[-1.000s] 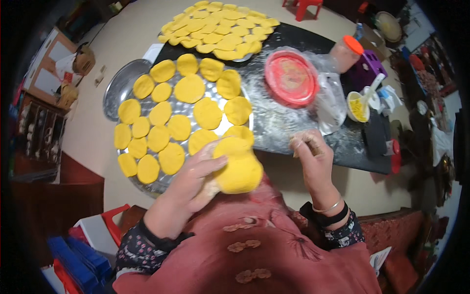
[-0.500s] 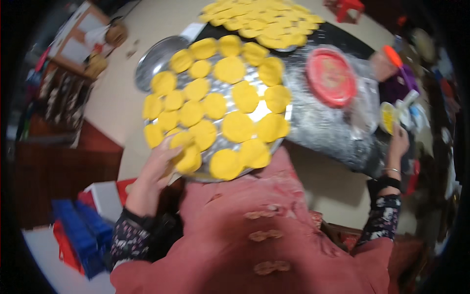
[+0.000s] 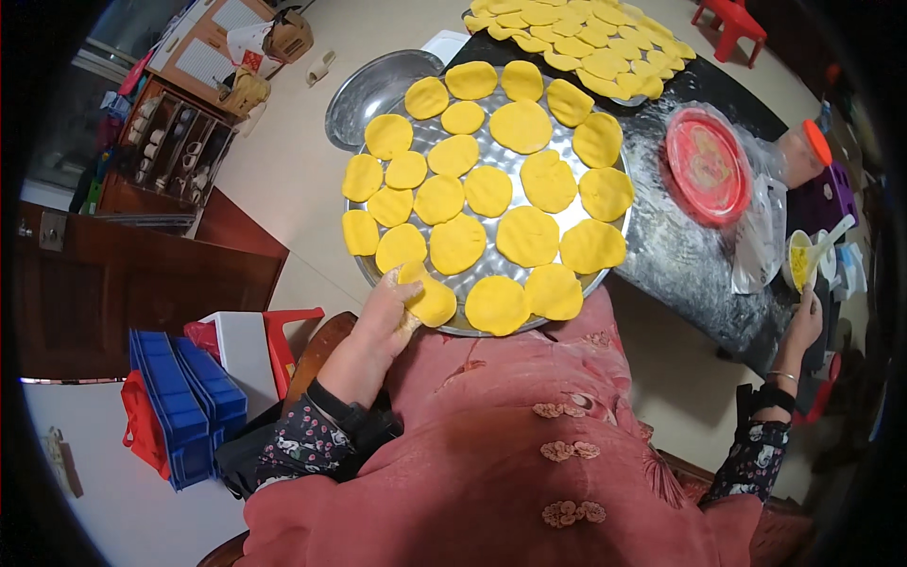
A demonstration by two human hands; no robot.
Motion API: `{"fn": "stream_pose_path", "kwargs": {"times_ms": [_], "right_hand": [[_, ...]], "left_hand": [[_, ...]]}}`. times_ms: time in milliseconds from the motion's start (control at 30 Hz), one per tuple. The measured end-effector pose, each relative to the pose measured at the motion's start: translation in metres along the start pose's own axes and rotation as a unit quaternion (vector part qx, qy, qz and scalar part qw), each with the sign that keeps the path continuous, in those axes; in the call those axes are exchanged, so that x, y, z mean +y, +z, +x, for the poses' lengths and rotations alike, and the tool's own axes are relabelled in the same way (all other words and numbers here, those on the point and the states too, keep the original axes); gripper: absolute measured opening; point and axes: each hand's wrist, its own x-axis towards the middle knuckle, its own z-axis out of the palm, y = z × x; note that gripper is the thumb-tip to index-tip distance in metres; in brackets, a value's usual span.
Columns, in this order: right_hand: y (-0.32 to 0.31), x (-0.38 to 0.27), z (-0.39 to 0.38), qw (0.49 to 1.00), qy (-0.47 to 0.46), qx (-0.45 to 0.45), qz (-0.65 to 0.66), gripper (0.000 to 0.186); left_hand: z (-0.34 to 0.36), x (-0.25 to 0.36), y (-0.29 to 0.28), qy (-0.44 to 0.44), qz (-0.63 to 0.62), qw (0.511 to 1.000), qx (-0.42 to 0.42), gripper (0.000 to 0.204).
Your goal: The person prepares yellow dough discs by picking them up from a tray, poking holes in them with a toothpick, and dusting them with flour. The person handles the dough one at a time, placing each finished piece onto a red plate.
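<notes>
My left hand (image 3: 383,314) is closed on a yellow dough piece (image 3: 427,298) at the near left edge of a perforated round metal tray (image 3: 602,233). The tray carries several flattened yellow dough rounds (image 3: 520,126). At the right, my right hand (image 3: 803,317) has its fingers closed on the handle of a white spoon (image 3: 831,237), whose bowl end sits in a small bowl of yellow filling (image 3: 798,260). Clear plastic (image 3: 756,255) lies just left of that bowl.
The black, flour-dusted table (image 3: 661,277) bears a red lid (image 3: 707,163), an orange-lidded jar (image 3: 801,151) and another tray of dough (image 3: 595,42). A metal bowl (image 3: 364,99) is behind the near tray. Blue bins (image 3: 189,406), a red stool (image 3: 727,28) and a cabinet (image 3: 203,47) surround it.
My right hand moved rightward from the middle to the spoon. My left hand lowered the dough piece toward the tray's edge. The view shifted, so the tray appears farther right.
</notes>
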Motion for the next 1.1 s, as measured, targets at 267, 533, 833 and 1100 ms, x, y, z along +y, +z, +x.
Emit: {"fn": "stream_pose_path", "kwargs": {"times_ms": [267,533,833,1100], "right_hand": [[-0.003,-0.008,-0.014,0.997,-0.044,0.018,0.06,0.036],[-0.001,0.007,-0.008,0.997,-0.014,0.007,0.08,0.034],[-0.003,0.015,-0.004,0.999,0.0,0.015,0.036,0.036],[-0.014,0.011,-0.003,0.993,-0.054,0.011,-0.1,0.037]], "left_hand": [[-0.003,-0.014,0.018,0.072,0.174,0.979,0.081,0.045],[-0.02,-0.007,0.038,0.059,0.066,0.992,0.087,0.047],[-0.007,-0.033,-0.007,0.171,0.413,0.884,0.137,0.051],[-0.018,-0.027,0.0,0.366,0.651,0.606,0.274,0.049]]}}
